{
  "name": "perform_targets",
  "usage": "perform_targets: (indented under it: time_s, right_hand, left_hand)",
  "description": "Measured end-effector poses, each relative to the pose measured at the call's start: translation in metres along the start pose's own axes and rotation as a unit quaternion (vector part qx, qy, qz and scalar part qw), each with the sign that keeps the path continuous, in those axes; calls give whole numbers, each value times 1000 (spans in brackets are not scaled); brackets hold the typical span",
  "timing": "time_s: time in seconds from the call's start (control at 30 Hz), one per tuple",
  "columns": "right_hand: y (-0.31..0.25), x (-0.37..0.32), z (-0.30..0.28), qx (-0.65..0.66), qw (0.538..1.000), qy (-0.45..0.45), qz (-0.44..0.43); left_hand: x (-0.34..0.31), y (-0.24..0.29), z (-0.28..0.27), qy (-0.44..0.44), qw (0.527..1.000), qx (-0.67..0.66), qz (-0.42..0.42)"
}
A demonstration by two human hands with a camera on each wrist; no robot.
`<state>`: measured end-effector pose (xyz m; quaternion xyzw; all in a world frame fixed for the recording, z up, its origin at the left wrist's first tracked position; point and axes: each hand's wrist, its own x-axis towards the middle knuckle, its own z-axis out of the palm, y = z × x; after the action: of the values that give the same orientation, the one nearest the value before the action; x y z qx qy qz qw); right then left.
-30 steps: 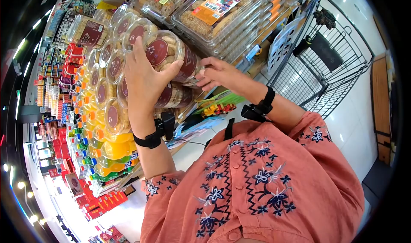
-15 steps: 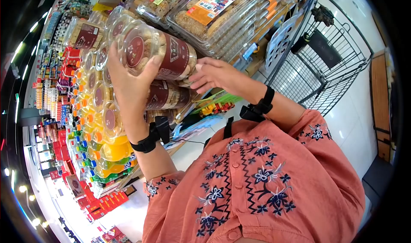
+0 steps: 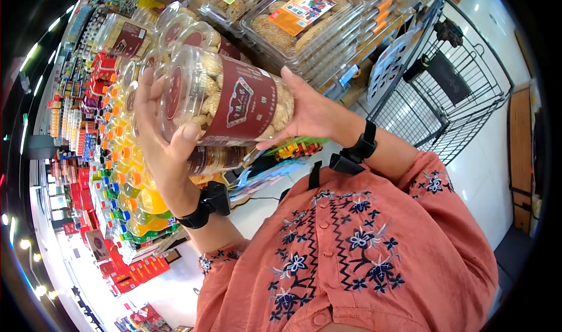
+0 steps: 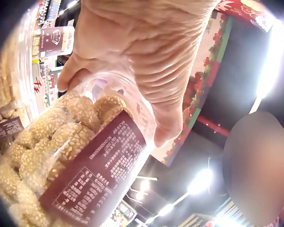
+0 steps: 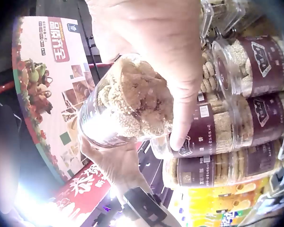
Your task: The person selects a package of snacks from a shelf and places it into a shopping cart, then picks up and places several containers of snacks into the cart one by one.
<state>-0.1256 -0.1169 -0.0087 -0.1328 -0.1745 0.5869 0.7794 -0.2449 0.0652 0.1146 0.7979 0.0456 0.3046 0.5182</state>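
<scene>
A clear plastic jar [image 3: 213, 92] of sesame-coated snacks, with a dark red label, lies tilted on its side between both hands. My left hand [image 3: 164, 156] grips its lid end, thumb on the near side and fingers around the far side. At the base, my right hand [image 3: 316, 109] holds the jar between thumb and fingers. In the left wrist view, the left hand [image 4: 137, 47] curls over the lid and the sesame pieces show through the wall. The right wrist view has the right hand [image 5: 151, 38] around the jar's bottom [image 5: 137, 94].
More snack jars [image 5: 260, 118] lie stacked behind and below the held one. Clear boxes of sesame pastries [image 3: 304, 16] are piled at the back, with juice bottles [image 3: 123, 150] to the left. A wire shopping cart [image 3: 433, 92] stands at the right on a tiled floor.
The jar has come off the stack toward me, its label turning into view. My left hand has moved left and down with the lid end; my right hand has spread around the base.
</scene>
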Motion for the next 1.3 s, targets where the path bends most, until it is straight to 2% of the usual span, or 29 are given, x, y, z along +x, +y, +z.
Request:
perform_targets:
  time_s: [0.03,0.13,0.17,0.27,0.4,0.53,0.67,0.77,0.87,0.9,0.97,1.03,1.13,1.2,1.3]
  right_hand:
    - [2,0,-4,20,999,-40,6]
    - [4,-6,8,71,997,-15,-2]
    - [5,-9,9,66,998,4,-9]
    - [11,-10,-5,77,997,-16,-18]
    - [7,-26,5,50,998,2,-24]
    - [7,-40,6,46,998,16,-28]
    - [5,-53,7,47,998,30,-30]
    - [5,-64,9,52,998,19,-32]
    - [3,-71,0,93,994,-38,-34]
    - [2,-74,1,73,994,-57,-59]
    - [2,-84,12,-64,994,30,-82]
    - [3,-90,17,-90,990,69,-79]
    - [11,-88,4,42,997,51,-44]
    - [19,-88,0,62,996,43,-48]
    - [28,-86,8,67,995,53,-60]
  left_hand:
    - [-2,0,-1,3,1000,-3,-2]
    - [-11,4,3,-14,998,-54,-8]
    - [-13,6,3,-19,999,-41,-15]
    - [-18,0,3,-21,999,-33,-6]
    - [-23,3,9,-13,1000,-7,-10]
    - [-27,20,16,-44,997,-48,-35]
    - [-26,-9,20,-43,999,-29,-4]
    - [-31,3,38,-25,999,-36,-9]
    - [-35,1,55,-18,998,-61,-6]
    - [-35,-2,59,-19,997,-69,0]
    - [-38,0,65,-25,997,-71,-22]
    - [-39,-4,66,-33,995,-87,-27]
    - [-37,-16,61,-51,990,-128,-28]
    - [-40,-11,60,-61,985,-153,-58]
    - [-39,-18,52,-72,978,-186,-56]
